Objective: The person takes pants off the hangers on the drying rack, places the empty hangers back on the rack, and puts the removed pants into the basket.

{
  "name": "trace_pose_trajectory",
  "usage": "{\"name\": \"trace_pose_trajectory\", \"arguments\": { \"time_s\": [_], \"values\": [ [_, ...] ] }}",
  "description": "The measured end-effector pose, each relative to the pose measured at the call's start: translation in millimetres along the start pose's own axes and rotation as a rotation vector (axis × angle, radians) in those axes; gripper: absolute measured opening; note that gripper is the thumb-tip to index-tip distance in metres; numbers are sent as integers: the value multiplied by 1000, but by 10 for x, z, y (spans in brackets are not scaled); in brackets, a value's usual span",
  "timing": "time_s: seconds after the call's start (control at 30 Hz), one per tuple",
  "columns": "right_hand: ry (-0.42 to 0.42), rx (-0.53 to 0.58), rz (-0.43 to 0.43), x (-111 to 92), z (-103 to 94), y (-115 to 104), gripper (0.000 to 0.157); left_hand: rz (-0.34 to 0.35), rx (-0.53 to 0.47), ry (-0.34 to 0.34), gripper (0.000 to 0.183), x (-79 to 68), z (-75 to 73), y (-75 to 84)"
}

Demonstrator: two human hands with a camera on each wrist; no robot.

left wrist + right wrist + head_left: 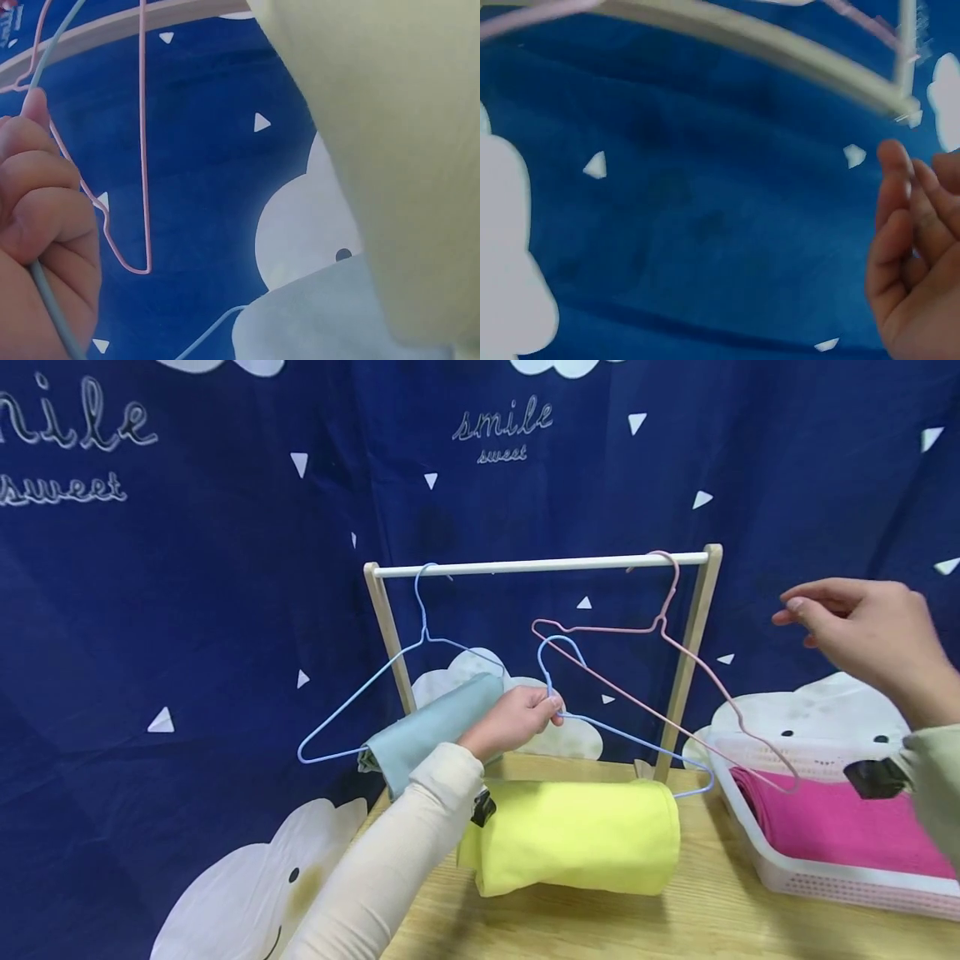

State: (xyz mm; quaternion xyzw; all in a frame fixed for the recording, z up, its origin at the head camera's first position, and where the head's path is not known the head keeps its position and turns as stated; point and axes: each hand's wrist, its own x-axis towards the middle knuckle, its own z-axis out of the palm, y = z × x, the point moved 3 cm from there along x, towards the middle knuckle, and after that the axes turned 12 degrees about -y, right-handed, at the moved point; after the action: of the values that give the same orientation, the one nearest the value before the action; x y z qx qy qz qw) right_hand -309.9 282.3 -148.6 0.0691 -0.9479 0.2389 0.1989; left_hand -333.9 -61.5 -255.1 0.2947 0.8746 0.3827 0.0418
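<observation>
My left hand (517, 718) grips a light blue hanger (637, 742) by its neck, in front of the rack. A folded yellow cloth (585, 839) hangs over that hanger's lower bar. In the left wrist view, curled fingers (41, 172) wrap the blue wire, and the yellow cloth fills the right side. My right hand (870, 627) is raised at the right, apart from the rack, its fingers loosely bent around nothing. Another blue hanger (360, 693) is hooked on the rail's left, carrying a grey-blue cloth (427, 727). A bare pink hanger (697, 664) hangs on the rail's right.
The rack has a white rail (540, 565) and wooden legs (690, 652), standing on a wooden table (540, 927). On the right is a white and pink basket (862, 893) with a magenta cloth (840, 822) inside. Behind everything hangs a dark blue curtain (225, 593).
</observation>
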Motion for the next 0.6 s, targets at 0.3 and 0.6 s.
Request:
{"name": "trace_pose_trajectory", "arguments": {
  "time_s": [0.3,0.6],
  "values": [
    [0,-13,-155,-476,-8,-197,34,-11,-113,-35,36,85,13,-105],
    [-30,-60,-427,-851,199,-173,16,-34,-120,-50,39,122,17,-101]
  ]
}}
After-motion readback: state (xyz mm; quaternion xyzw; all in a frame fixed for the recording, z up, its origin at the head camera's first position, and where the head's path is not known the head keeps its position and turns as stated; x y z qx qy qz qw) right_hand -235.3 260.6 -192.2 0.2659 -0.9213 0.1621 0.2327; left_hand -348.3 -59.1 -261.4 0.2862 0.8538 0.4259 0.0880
